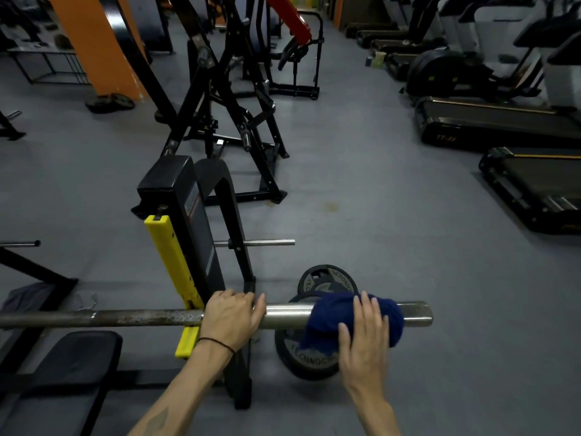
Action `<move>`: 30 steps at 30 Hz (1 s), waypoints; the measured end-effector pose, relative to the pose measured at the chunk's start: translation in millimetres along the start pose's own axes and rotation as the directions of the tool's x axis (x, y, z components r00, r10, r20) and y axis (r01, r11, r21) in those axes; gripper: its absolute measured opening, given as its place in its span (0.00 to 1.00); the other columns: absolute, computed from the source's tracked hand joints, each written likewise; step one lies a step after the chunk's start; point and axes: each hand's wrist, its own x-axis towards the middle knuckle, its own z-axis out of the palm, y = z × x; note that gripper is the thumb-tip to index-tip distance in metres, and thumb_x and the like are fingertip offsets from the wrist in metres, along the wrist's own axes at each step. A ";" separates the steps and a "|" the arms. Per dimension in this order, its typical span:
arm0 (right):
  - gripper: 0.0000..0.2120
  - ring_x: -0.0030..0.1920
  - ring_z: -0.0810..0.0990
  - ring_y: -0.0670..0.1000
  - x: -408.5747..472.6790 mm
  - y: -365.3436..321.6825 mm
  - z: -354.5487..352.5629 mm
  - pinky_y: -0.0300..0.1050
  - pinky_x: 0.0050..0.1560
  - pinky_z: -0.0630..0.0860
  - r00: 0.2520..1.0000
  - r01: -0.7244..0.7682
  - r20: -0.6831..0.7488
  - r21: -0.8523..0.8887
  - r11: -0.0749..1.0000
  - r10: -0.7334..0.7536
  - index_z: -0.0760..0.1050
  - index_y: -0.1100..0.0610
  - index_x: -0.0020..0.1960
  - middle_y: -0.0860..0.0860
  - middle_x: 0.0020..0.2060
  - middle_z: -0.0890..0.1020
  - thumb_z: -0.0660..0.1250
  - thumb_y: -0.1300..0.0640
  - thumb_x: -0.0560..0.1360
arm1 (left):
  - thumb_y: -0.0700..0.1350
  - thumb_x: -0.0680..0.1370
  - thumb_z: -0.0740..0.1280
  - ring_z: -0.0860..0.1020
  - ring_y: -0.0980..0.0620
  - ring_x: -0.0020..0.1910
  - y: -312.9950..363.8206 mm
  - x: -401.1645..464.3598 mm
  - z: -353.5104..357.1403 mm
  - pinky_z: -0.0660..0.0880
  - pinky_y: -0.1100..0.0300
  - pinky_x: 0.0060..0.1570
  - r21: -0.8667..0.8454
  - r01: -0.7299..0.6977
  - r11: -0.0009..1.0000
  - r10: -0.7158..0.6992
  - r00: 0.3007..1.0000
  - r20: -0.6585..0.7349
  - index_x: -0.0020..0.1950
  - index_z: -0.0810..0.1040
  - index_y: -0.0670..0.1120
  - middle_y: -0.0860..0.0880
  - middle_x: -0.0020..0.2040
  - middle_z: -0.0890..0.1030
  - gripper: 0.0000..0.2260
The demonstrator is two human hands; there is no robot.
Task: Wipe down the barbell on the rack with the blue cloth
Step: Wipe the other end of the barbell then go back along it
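Seen from the head camera, the barbell (pixel 141 319) lies level across the rack upright (pixel 201 234), its long axis running side to side, and its bare sleeve end points out to the person's right, well past the upright. The left hand (pixel 231 319) grips the bar just to the right of the upright's yellow guard (pixel 171 265), fingers curled over the top. Further right of the upright, the blue cloth (pixel 330 316) is draped and bunched over the sleeve, and the right hand (pixel 364 338) presses on it with fingers fairly straight and spread. Whether the thumb hooks under the bar cannot be told, since the cloth hides it. Behind and below the sleeve, to the right of the upright's foot, weight plates (pixel 309 357) lean on the grey floor.

The likely trouble is at the open sleeve end: a wipe carried too far right could push the cloth off the tip and drop it onto the plates. A flat palm may also only clean the top of the sleeve, leaving the underside untouched. The bar could roll in its hooks under sideways rubbing if the left hand's hold slackens. The long, duller shaft left of the upright looks spotted and probably still needs wiping.
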 end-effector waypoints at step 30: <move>0.32 0.82 0.54 0.54 -18.5 -37.5 16.9 0.54 0.80 0.51 0.905 0.385 0.201 -0.008 0.923 -0.376 0.55 0.58 0.82 0.52 0.83 0.56 0.51 0.41 0.85 | 0.51 0.82 0.60 0.80 0.46 0.49 11.9 -23.8 17.4 0.71 0.44 0.66 -0.050 -0.091 0.995 0.079 0.976 -0.201 0.53 0.84 0.46 0.47 0.49 0.83 0.15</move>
